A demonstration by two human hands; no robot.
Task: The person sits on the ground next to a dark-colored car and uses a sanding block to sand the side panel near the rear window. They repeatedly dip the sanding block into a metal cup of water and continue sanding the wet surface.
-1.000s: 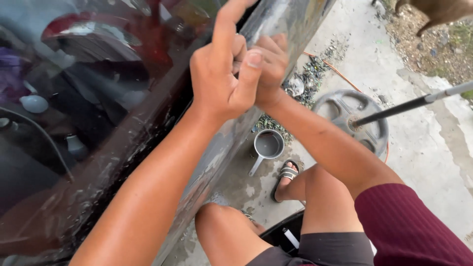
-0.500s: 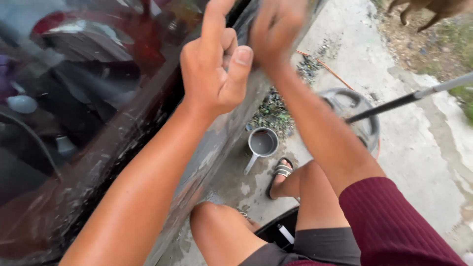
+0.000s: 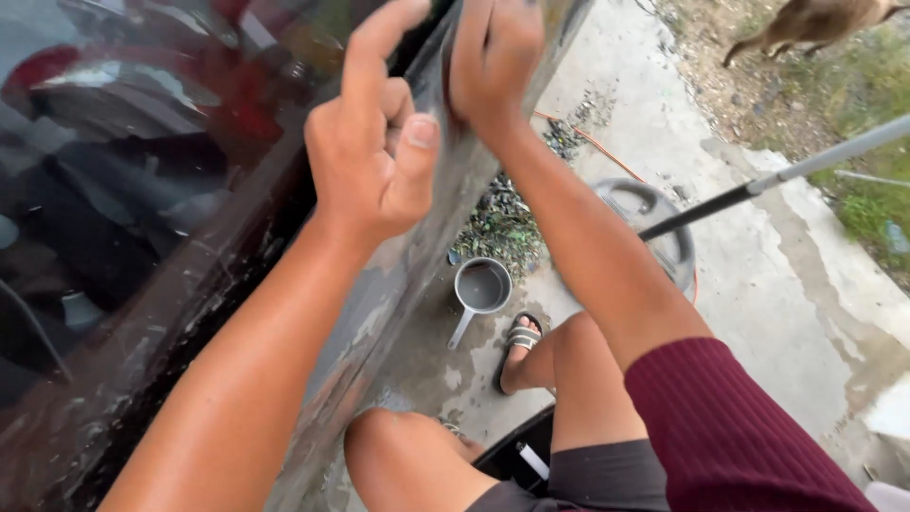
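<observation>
Seemingly, right hand [image 3: 495, 59] presses flat on car panel [image 3: 417, 256].

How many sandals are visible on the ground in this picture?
1. The sandal is on the person's foot on the wet concrete, just right of the metal cup beside the car panel. The other foot is hidden behind the legs, so a second may be out of sight.

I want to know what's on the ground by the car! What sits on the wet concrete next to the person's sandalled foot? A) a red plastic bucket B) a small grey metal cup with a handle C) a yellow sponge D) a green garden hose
B: a small grey metal cup with a handle stands on the wet concrete ground just beside the black striped sandal, below the scuffed grey car door panel.
</observation>
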